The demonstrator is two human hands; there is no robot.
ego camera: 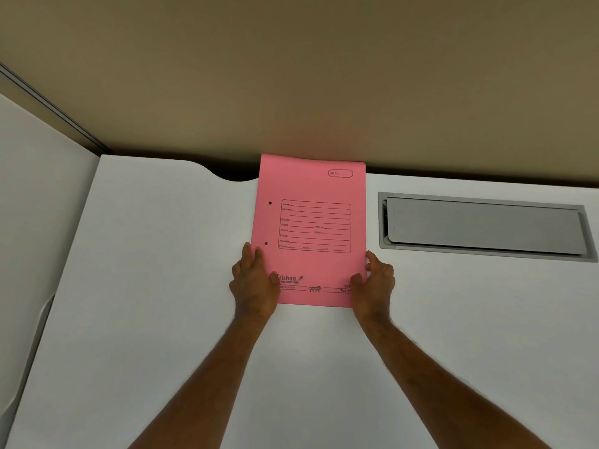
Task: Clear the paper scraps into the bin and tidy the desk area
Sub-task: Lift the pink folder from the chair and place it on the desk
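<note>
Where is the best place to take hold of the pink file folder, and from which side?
Take the pink folder at its near corners from the person's side, as the left hand and right hand do: it lies flat, with its far edge against the wall.

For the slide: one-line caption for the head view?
Both hands, left hand and right hand, hold a pink file folder by its near corners against the white desk, its far edge at the wall.

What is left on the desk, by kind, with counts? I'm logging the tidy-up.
Pink file folder: 1
Grey cable hatch set in the desk: 1
Paper scraps: 0 in view
Total: 2
</note>
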